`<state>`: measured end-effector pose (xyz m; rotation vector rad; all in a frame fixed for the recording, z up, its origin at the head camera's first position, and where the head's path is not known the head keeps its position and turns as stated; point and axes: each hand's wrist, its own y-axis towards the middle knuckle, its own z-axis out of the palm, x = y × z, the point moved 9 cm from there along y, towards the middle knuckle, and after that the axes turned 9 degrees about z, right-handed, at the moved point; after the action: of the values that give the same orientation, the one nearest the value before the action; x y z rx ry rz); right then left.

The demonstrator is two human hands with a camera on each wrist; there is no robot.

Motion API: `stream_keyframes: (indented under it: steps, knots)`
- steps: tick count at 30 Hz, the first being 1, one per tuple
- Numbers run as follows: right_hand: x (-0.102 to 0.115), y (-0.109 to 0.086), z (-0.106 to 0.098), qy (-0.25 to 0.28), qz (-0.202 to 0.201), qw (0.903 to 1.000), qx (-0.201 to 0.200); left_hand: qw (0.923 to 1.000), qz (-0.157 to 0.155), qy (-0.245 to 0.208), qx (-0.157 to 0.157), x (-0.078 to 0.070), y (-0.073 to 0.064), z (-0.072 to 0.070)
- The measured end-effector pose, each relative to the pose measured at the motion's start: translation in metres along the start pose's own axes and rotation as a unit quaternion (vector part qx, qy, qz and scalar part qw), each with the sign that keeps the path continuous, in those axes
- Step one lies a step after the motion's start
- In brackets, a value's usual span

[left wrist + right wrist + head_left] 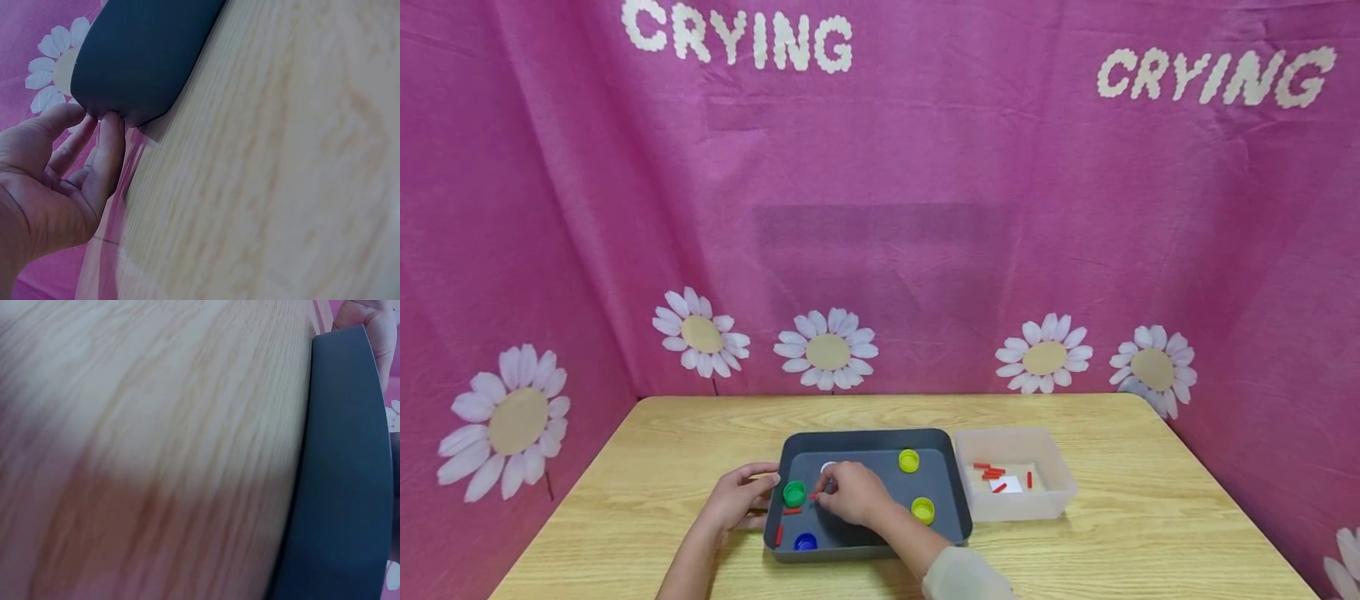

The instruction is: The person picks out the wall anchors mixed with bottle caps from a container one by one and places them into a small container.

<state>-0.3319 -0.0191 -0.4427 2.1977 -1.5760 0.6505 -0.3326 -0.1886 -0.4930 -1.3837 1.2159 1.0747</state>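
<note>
The dark grey tray (943, 487) lies on the table. My left hand (739, 498) is at its left end, and in the left wrist view the fingertips touch the outside of the tray wall (144, 59). Over the left half of the tray, my right hand (853, 493) pinches a small red stick (813, 497) just right of a green bottle cap (793, 494). Two more red sticks (792, 512) lie near that cap. A white cap (827, 467) is partly hidden behind the right hand. A blue cap (806, 542) sits at the near left edge.
Two yellow caps (908, 461) stand in the right half of the tray. Against the tray's right side is a translucent plastic box (1056, 471) holding several red sticks (992, 475) and a white piece. A pink flowered cloth (880, 267) hangs behind the wooden table (1120, 467).
</note>
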Motion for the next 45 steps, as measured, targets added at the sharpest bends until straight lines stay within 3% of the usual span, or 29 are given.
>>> stream_keyframes:
  steps: [18,31,45]
  knots:
    - [0.005,-0.012,-0.032,0.004,-0.018,0.9998,0.007,1.0000,0.004,-0.004,0.005,0.000,0.001,-0.001]
    - [-0.006,-0.024,-0.054,0.042,-0.038,0.9984,-0.005,1.0000,-0.002,-0.003,0.006,-0.002,0.000,0.000]
    - [-0.028,-0.037,-0.076,0.043,-0.036,0.9982,-0.022,1.0000,0.000,-0.005,0.006,0.001,0.001,0.001]
